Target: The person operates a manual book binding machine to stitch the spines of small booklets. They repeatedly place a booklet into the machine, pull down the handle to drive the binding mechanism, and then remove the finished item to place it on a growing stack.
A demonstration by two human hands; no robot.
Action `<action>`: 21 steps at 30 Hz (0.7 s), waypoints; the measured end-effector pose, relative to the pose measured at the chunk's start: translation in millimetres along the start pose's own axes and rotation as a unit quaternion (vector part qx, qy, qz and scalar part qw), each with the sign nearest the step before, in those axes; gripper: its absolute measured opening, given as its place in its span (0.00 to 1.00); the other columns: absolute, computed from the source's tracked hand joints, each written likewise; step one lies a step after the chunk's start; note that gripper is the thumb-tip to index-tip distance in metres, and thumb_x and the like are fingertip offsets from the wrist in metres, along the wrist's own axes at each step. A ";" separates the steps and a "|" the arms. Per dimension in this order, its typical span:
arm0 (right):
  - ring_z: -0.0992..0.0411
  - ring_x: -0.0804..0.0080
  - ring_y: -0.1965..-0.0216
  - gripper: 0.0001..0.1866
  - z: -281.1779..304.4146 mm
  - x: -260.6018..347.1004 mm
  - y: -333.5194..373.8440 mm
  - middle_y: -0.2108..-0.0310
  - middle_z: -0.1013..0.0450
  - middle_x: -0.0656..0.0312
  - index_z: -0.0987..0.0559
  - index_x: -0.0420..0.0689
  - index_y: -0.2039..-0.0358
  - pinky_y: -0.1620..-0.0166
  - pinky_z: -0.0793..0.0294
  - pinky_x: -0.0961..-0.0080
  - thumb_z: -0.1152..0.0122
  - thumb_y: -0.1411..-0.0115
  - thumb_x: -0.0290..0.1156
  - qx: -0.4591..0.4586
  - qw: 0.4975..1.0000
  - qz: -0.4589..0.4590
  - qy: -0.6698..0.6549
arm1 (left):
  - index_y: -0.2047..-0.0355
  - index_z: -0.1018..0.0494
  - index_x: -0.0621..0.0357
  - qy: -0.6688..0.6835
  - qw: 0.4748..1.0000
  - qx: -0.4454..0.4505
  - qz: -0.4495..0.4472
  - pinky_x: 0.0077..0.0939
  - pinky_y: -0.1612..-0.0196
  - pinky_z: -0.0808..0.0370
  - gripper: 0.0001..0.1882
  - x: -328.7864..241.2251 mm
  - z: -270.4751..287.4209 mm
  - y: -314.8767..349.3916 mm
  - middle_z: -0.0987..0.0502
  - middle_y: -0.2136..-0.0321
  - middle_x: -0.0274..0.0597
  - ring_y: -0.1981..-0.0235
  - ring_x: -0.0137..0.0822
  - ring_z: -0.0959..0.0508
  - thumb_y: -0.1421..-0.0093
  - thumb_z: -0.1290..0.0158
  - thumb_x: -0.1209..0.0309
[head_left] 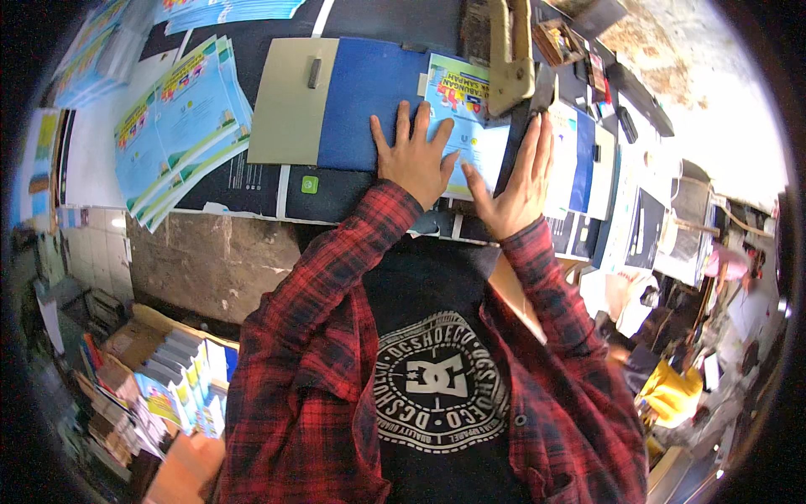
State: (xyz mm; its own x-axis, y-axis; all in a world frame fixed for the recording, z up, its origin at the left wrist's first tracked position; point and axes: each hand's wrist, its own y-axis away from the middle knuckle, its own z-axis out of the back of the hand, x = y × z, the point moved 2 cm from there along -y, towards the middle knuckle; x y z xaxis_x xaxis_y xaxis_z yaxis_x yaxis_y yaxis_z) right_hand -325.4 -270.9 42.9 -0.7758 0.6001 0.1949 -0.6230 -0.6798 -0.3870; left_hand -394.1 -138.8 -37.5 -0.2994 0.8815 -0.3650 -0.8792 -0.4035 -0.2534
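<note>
My left hand [413, 160] lies palm down with its fingers spread, over the right part of a blue board [361, 92] and the left edge of a light blue printed booklet [460, 84]. My right hand [519, 185] rests at the booklet's lower right, fingers stretched upward and thumb held apart. Neither hand is closed on anything. The booklet lies flat between them, partly covered by both. Just beyond it stands the beige metal arm [510, 63] of a bench machine, close to my right fingertips. A beige panel [290, 101] adjoins the blue board.
Fanned light blue printed sheets [180, 126] lie on the left of the table, with another stack [231, 10] at the far edge. A small wooden box [558, 42] sits beyond the machine. Booklets fill a cardboard box [147, 323] low on the left. Yellow cloth [672, 395] shows at lower right.
</note>
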 end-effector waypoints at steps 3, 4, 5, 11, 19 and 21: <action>0.52 0.37 0.31 0.56 2.5 -1.7 -1.2 0.31 0.55 0.34 0.52 0.29 0.32 0.32 0.49 0.53 0.30 0.52 0.42 0.017 0.997 -0.003 -0.070 | 0.43 0.30 0.43 0.003 1.000 0.014 0.011 0.78 0.40 0.54 0.25 0.7 3.1 -0.4 0.38 0.38 0.50 0.34 0.58 0.44 0.38 0.50 0.50; 0.51 0.37 0.32 0.57 7.2 -0.9 -3.6 0.31 0.56 0.33 0.52 0.30 0.32 0.32 0.47 0.55 0.29 0.53 0.41 0.020 0.995 -0.001 -0.097 | 0.43 0.30 0.43 0.000 1.000 0.004 0.006 0.78 0.40 0.54 0.26 2.2 -0.2 0.6 0.38 0.38 0.50 0.34 0.58 0.44 0.38 0.51 0.49; 0.49 0.41 0.31 0.54 18.2 -0.7 -8.4 0.31 0.55 0.34 0.49 0.29 0.33 0.33 0.45 0.58 0.29 0.52 0.39 0.022 0.989 0.009 -0.147 | 0.43 0.31 0.44 -0.002 1.000 0.001 0.006 0.78 0.40 0.54 0.26 3.3 -1.3 1.0 0.38 0.38 0.50 0.34 0.58 0.44 0.37 0.51 0.49; 0.25 0.62 0.47 0.25 72.6 -78.7 -71.4 0.46 0.26 0.48 0.27 0.33 0.45 0.45 0.29 0.69 0.46 0.35 0.39 0.113 0.755 -0.234 -0.601 | 0.43 0.31 0.46 -0.014 1.000 0.003 0.015 0.78 0.40 0.52 0.26 3.0 3.5 -1.1 0.39 0.38 0.51 0.34 0.59 0.44 0.37 0.52 0.48; 0.42 0.40 0.36 0.42 -45.2 -182.2 69.9 0.37 0.40 0.39 0.38 0.37 0.36 0.36 0.40 0.53 0.33 0.47 0.43 0.046 0.991 -0.124 0.006 | 0.56 0.25 0.69 0.331 0.928 0.005 0.168 0.46 0.52 0.25 0.26 10.9 2.9 -13.7 0.22 0.58 0.54 0.53 0.48 0.21 0.40 0.41 0.54; 0.42 0.42 0.35 0.41 -45.5 -157.9 70.1 0.37 0.41 0.38 0.38 0.36 0.37 0.35 0.41 0.53 0.35 0.44 0.44 0.087 0.975 -0.206 0.001 | 0.62 0.22 0.70 0.573 0.769 0.007 0.282 0.31 0.66 0.22 0.20 16.2 0.9 -19.1 0.19 0.71 0.48 0.70 0.37 0.18 0.41 0.37 0.61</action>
State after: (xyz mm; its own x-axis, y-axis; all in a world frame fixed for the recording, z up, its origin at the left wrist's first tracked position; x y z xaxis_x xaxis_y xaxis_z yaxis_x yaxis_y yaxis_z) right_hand -242.0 -394.1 -56.1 -0.4563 0.8380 0.2994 -0.8892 -0.4418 -0.1185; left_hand -382.5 -116.7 -37.8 -0.1174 -0.2318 -0.9657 -0.7356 -0.6330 0.2414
